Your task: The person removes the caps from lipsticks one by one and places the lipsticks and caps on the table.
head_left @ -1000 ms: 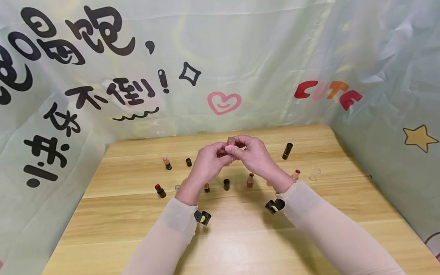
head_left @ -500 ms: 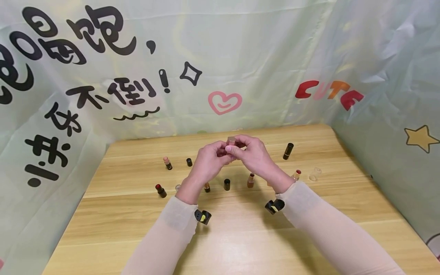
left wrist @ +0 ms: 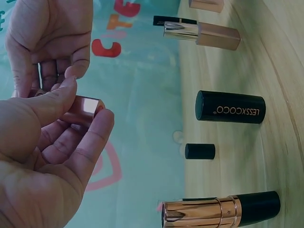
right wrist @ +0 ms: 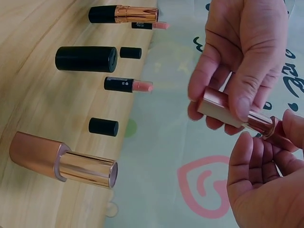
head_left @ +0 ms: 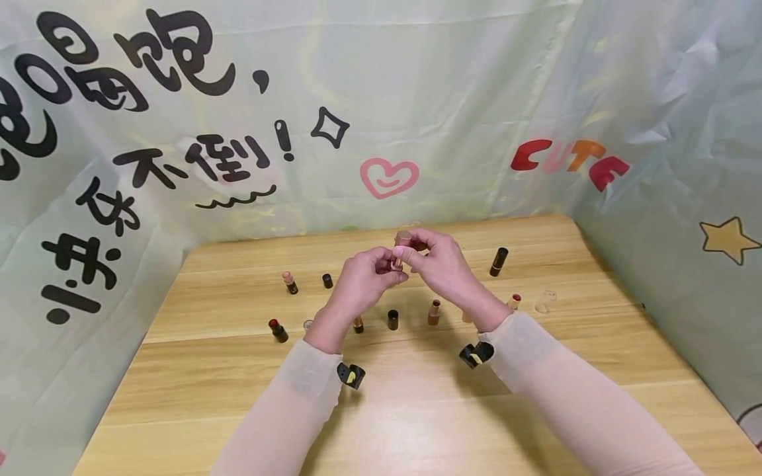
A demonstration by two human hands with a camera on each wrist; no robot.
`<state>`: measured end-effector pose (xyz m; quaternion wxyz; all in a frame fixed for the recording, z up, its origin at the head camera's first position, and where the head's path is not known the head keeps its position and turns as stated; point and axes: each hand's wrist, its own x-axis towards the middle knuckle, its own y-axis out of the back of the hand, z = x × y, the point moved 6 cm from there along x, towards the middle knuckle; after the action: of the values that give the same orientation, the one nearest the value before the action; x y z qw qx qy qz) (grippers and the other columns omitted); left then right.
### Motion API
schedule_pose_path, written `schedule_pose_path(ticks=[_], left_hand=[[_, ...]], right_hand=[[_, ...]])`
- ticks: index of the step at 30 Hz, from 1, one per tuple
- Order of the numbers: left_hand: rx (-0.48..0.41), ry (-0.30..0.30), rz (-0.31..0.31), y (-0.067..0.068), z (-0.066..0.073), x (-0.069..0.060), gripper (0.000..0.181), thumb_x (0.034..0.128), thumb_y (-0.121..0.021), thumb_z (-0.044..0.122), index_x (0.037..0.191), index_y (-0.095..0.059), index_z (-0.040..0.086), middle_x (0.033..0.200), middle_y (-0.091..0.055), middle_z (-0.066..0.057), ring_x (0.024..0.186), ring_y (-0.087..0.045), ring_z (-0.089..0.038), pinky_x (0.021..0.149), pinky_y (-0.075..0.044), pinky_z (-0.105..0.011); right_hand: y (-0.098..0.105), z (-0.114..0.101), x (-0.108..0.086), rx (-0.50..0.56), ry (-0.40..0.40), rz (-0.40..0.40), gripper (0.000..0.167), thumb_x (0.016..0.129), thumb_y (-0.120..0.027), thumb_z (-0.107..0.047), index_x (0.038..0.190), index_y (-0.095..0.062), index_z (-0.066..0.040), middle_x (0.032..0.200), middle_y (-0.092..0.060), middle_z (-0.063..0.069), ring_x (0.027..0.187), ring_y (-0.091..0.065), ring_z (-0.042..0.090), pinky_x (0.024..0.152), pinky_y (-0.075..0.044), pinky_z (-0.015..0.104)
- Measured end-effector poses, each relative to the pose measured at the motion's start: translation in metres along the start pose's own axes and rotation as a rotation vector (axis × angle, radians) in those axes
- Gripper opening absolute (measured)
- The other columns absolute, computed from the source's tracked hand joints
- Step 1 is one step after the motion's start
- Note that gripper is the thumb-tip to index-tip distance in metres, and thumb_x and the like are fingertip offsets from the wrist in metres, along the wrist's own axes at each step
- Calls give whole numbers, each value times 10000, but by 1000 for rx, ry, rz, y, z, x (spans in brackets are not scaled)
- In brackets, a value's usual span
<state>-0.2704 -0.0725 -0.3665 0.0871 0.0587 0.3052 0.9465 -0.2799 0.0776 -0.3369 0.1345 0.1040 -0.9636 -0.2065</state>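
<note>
My left hand (head_left: pixel 363 281) holds the rose-gold square base of a lipstick (right wrist: pixel 218 108), which also shows in the left wrist view as a shiny tube (left wrist: pixel 83 110). Above it, my right hand (head_left: pixel 437 268) pinches the matching cap (head_left: pixel 403 237) between thumb and fingers. In the right wrist view the gold inner tube (right wrist: pixel 259 121) shows between base and cap. The cap appears partly drawn up, but fingers hide whether its edge still overlaps the tube. Both hands are raised over the back middle of the table.
On the wooden table (head_left: pixel 208 396) stand several lipsticks, among them a red one (head_left: pixel 277 330), a pink one (head_left: pixel 289 282) and a brown one (head_left: pixel 434 312). Black caps (head_left: pixel 392 320), a black tube (head_left: pixel 498 262) and a clear cap (head_left: pixel 544 301) stand around. A printed curtain (head_left: pixel 464 99) hangs behind.
The right hand has moved slightly up with the cap, which has tilted. A gap has opened between the hands, showing the lipstick's gold part. The things on the table have not moved.
</note>
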Motion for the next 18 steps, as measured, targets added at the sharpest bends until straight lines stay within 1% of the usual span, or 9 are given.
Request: schedule_pose_path(ticks=[2, 5, 7, 10, 12, 14, 18], left_hand=[[11, 2, -3, 0, -1, 0, 200, 953, -810, 264, 1116, -735, 175, 1003, -763, 33, 956, -724, -165, 831, -598, -383], [13, 20, 2, 1, -2, 1, 186, 955, -807, 266, 1097, -725, 178, 1033, -751, 29, 1006, -726, -175, 844, -601, -382], [-4, 36, 17, 2, -4, 1, 177, 955, -808, 261, 1082, -719, 174, 1097, -742, 35, 1049, -730, -183, 844, -606, -377], [-27, 50, 54, 4, -6, 4, 185, 955, -809, 252, 1091, -720, 164, 1142, -712, 18, 1084, -726, -199, 834, -605, -363], [-34, 52, 81, 5, -7, 6, 214, 953, -811, 246, 1116, -728, 135, 1133, -692, -2, 1074, -717, -212, 829, -595, -361], [-31, 56, 108, 7, -7, 7, 232, 954, -811, 251, 1130, -730, 125, 1090, -674, -25, 1061, -702, -221, 839, -584, -365], [-14, 81, 139, 8, -6, 10, 212, 955, -810, 273, 1095, -734, 133, 1080, -695, -23, 1082, -692, -230, 882, -577, -395]], right_hand=[[1, 0, 1, 12, -2, 6, 223, 1027, -715, -215, 1172, -727, -45, 1110, -732, 128, 978, -690, 264, 772, -632, 422], [5, 1, 2, 21, -10, 17, 220, 1034, -705, -218, 1176, -721, -51, 1112, -723, 131, 972, -683, 259, 773, -630, 410], [8, 2, 3, 20, -13, 27, 232, 1037, -702, -230, 1194, -717, -60, 1115, -719, 126, 980, -673, 254, 764, -625, 379], [14, 6, 5, 7, -13, 44, 242, 1040, -698, -249, 1202, -715, -70, 1117, -717, 114, 998, -666, 249, 750, -617, 342], [20, 12, 8, -9, -23, 57, 233, 1040, -697, -266, 1192, -717, -91, 1118, -714, 98, 1015, -664, 241, 740, -611, 319], [26, 19, 11, -37, -46, 62, 226, 1044, -686, -294, 1174, -712, -112, 1118, -705, 85, 1022, -661, 237, 748, -606, 322], [39, 38, 16, -108, -104, 71, 241, 1043, -679, -320, 1192, -675, -130, 1126, -690, 72, 1014, -649, 232, 780, -583, 354]])
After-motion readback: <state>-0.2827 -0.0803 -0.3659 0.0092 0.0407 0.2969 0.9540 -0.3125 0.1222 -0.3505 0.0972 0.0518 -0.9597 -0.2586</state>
